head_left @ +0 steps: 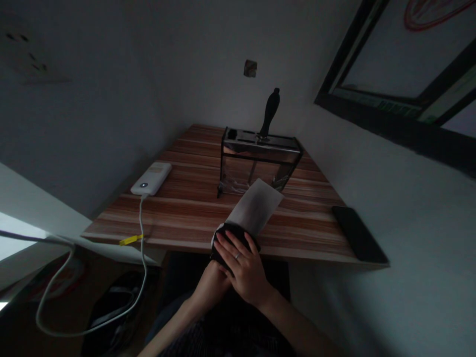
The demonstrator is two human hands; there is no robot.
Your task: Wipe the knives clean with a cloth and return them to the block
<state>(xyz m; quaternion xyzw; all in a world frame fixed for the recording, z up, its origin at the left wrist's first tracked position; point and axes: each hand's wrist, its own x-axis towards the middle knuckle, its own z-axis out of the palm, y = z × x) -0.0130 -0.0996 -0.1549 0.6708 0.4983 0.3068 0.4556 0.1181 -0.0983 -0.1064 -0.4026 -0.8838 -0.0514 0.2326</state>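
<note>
At the near edge of the wooden table (pixel 186 208), both my hands hold a cleaver-like knife with a broad pale blade (pixel 256 204) and a dark handle. My right hand (pixel 243 267) lies on top, fingers wrapped over the dark handle (pixel 232 233), a ring on one finger. My left hand (pixel 210 285) sits underneath, mostly hidden by the right one, gripping the same handle. The blade points away from me toward a metal and clear knife block (pixel 258 161), which has another black-handled knife (pixel 270 111) standing in it.
A white power bank (pixel 151 178) lies at the table's left, its white cable (pixel 141 233) hanging over the front edge. A black phone (pixel 359 233) rests at the right edge. Walls close in behind and on the right, with a dark-framed picture (pixel 394 119).
</note>
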